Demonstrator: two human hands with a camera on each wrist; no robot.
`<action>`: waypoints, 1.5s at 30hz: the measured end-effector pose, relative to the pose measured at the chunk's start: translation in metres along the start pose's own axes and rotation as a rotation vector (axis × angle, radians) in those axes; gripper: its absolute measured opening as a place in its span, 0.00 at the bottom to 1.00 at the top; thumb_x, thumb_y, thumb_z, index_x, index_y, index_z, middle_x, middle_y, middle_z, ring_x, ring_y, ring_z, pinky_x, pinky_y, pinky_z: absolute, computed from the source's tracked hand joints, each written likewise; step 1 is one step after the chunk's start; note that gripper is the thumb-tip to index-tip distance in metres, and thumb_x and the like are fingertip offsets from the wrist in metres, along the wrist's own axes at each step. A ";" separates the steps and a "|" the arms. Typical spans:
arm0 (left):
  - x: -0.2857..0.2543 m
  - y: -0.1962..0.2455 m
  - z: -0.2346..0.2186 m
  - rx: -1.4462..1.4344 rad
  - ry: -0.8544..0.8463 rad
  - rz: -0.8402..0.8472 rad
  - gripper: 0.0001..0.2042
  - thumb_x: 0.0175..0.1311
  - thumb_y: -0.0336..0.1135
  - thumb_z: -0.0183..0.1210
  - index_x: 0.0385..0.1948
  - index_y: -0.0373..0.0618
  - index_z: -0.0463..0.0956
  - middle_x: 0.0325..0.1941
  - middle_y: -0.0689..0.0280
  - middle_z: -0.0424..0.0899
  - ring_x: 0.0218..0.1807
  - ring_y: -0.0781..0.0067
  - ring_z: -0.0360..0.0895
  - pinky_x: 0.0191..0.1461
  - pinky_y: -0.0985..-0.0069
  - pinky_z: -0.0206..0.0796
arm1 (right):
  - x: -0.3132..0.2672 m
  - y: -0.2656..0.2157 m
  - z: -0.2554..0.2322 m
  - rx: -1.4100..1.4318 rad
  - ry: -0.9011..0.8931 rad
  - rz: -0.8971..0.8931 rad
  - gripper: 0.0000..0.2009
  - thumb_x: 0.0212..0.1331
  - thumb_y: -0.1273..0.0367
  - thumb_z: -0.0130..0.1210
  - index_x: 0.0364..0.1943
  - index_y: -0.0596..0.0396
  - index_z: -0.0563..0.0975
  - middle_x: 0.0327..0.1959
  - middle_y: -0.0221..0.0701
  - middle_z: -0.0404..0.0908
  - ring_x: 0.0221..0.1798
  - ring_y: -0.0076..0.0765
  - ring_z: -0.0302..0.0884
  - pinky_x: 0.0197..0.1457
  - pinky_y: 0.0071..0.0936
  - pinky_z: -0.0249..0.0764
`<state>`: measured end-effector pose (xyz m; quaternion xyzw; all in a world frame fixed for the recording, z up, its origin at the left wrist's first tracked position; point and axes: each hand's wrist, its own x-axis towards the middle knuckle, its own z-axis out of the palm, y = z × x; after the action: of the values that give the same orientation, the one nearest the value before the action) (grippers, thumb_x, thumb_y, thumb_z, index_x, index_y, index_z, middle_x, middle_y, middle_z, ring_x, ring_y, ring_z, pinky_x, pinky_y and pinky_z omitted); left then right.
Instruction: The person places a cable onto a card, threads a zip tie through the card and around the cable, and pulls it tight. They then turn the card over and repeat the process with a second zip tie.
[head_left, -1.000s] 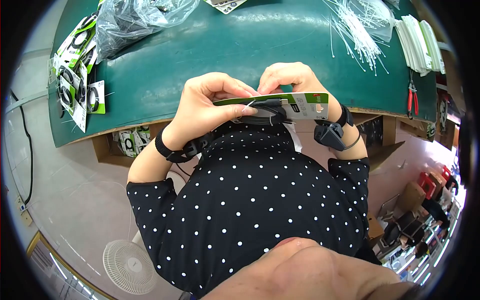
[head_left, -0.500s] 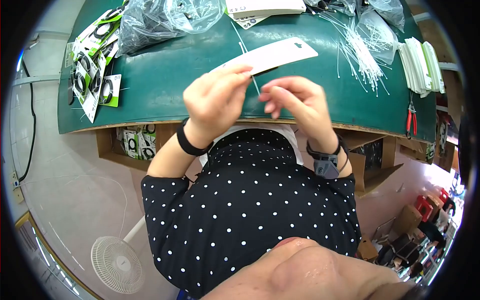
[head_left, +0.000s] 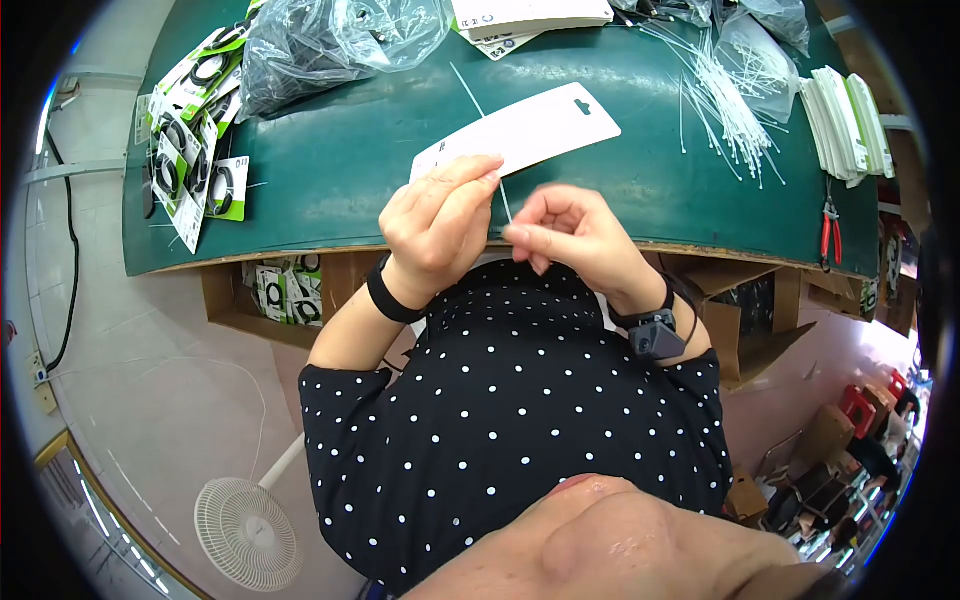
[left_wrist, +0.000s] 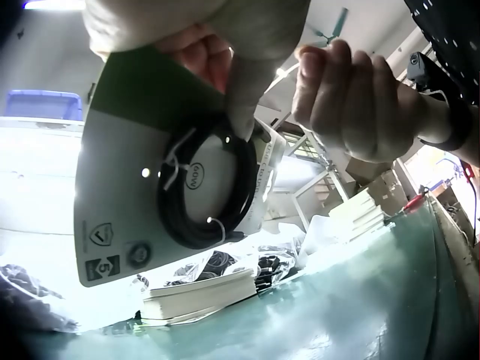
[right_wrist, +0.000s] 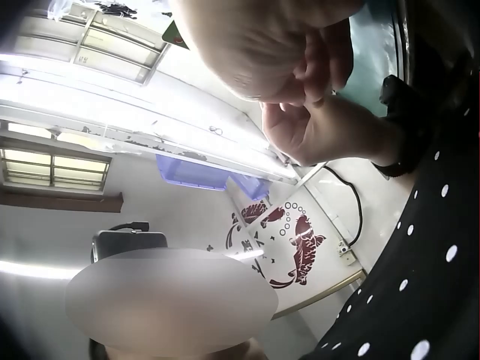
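Observation:
My left hand (head_left: 437, 222) grips a cardboard packaging card (head_left: 545, 130) by its near left part, white back facing up in the head view. On its other face, the left wrist view shows a coiled black cable (left_wrist: 172, 214) fastened with white ties and a printed 60W mark. A thin white cable tie (head_left: 506, 203) sticks out from under the left fingers toward me, and another white length of tie shows beyond the card. My right hand (head_left: 575, 240) pinches the near end of this tie between thumb and forefinger, its other fingers curled.
Finished-looking carded cables (head_left: 190, 140) are heaped on the green table (head_left: 330, 180) at left, beside a plastic bag (head_left: 300, 60). At right lie loose cable ties (head_left: 725, 115), stacked cards (head_left: 835, 130) and red-handled cutters (head_left: 831, 235). Another card stack (head_left: 530, 12) sits at the back.
The card has turned from its printed cable side to its white back and moved outward over the table. My right hand left the card and came to the tie's near end.

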<state>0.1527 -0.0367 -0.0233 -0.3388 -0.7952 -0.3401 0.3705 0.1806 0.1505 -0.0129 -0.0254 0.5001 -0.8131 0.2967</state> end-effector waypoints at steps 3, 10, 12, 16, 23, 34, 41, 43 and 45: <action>-0.001 0.003 -0.005 0.025 -0.008 0.003 0.07 0.47 0.19 0.63 0.29 0.38 0.78 0.36 0.61 0.85 0.35 0.62 0.84 0.33 0.77 0.72 | -0.013 -0.003 -0.007 -0.189 -0.114 0.062 0.07 0.60 0.69 0.61 0.32 0.59 0.78 0.28 0.28 0.81 0.25 0.17 0.75 0.29 0.14 0.70; -0.009 0.008 -0.011 0.012 -0.096 0.046 0.08 0.48 0.18 0.63 0.29 0.38 0.77 0.37 0.60 0.85 0.39 0.62 0.85 0.36 0.77 0.74 | -0.026 0.003 -0.015 -0.487 -0.173 -0.120 0.06 0.57 0.70 0.61 0.29 0.59 0.79 0.27 0.28 0.80 0.29 0.23 0.76 0.32 0.20 0.71; -0.011 0.008 -0.011 0.001 -0.097 0.053 0.07 0.48 0.19 0.63 0.29 0.37 0.77 0.36 0.61 0.85 0.39 0.62 0.85 0.35 0.77 0.74 | -0.027 0.007 -0.014 -0.581 -0.200 -0.213 0.06 0.57 0.70 0.61 0.29 0.58 0.79 0.27 0.28 0.79 0.30 0.23 0.77 0.33 0.21 0.71; -0.014 0.008 -0.015 -0.004 -0.128 0.058 0.07 0.48 0.19 0.63 0.29 0.37 0.78 0.38 0.61 0.85 0.41 0.62 0.85 0.36 0.76 0.75 | -0.024 0.010 -0.012 -0.615 -0.203 -0.245 0.05 0.55 0.70 0.62 0.29 0.58 0.79 0.28 0.29 0.78 0.31 0.28 0.77 0.34 0.23 0.71; -0.017 0.006 -0.019 -0.069 -0.172 0.102 0.06 0.50 0.19 0.62 0.30 0.37 0.79 0.40 0.60 0.85 0.44 0.60 0.84 0.39 0.75 0.76 | -0.024 0.003 -0.011 -0.735 -0.192 -0.143 0.04 0.54 0.72 0.63 0.31 0.57 0.80 0.28 0.27 0.78 0.29 0.22 0.74 0.32 0.17 0.68; -0.020 0.004 -0.014 -0.112 -0.204 0.073 0.08 0.49 0.19 0.63 0.32 0.37 0.79 0.41 0.58 0.84 0.45 0.59 0.84 0.42 0.72 0.78 | -0.018 0.021 -0.001 -0.339 -0.042 -0.055 0.05 0.56 0.71 0.62 0.32 0.57 0.79 0.22 0.26 0.78 0.20 0.17 0.70 0.25 0.17 0.67; -0.022 0.005 -0.012 -0.145 -0.203 0.051 0.09 0.49 0.19 0.63 0.33 0.37 0.78 0.41 0.57 0.84 0.44 0.58 0.84 0.42 0.71 0.78 | -0.020 0.015 0.000 -0.552 -0.071 -0.235 0.03 0.56 0.73 0.62 0.31 0.56 0.79 0.24 0.27 0.78 0.22 0.20 0.73 0.26 0.19 0.69; -0.023 0.006 -0.012 -0.150 -0.206 0.048 0.10 0.49 0.19 0.63 0.34 0.37 0.78 0.41 0.57 0.84 0.44 0.57 0.84 0.42 0.72 0.78 | -0.020 0.013 -0.001 -0.670 -0.088 -0.287 0.02 0.55 0.74 0.62 0.31 0.57 0.80 0.29 0.29 0.80 0.27 0.23 0.78 0.29 0.19 0.70; -0.023 0.006 -0.012 -0.161 -0.210 0.046 0.10 0.49 0.19 0.63 0.35 0.37 0.77 0.41 0.57 0.84 0.44 0.57 0.84 0.43 0.71 0.78 | -0.018 0.016 -0.001 -0.720 -0.073 -0.386 0.02 0.54 0.74 0.62 0.31 0.56 0.81 0.30 0.30 0.81 0.29 0.26 0.78 0.31 0.21 0.71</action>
<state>0.1733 -0.0498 -0.0341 -0.4194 -0.7917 -0.3567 0.2648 0.2027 0.1557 -0.0218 -0.2499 0.7281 -0.6253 0.1284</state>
